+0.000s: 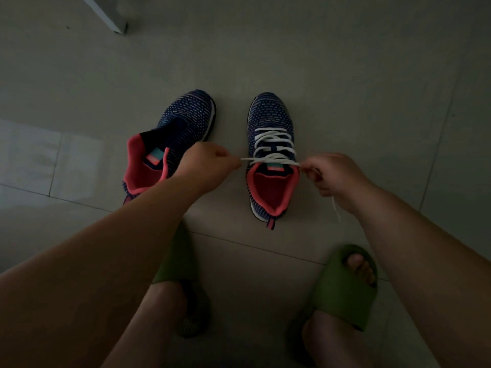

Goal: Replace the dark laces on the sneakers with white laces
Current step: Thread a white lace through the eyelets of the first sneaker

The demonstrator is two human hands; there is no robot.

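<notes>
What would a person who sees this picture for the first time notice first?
The eye goes first to the white lace, pulled taut sideways between the left hand and right hand over the right dark blue knit sneaker with pink lining. Beside it, the left matching sneaker has no lace.

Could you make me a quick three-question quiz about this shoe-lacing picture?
1. True or false: both sneakers carry a white lace.
2. What does the left hand pinch?
A) a slipper
B) one lace end
C) the shoe tongue
3. Fill in: the unlaced sneaker lies tilted on the ____.

Key
1. False: only the right sneaker is laced.
2. B; the right hand holds the other end.
3. floor.
</notes>
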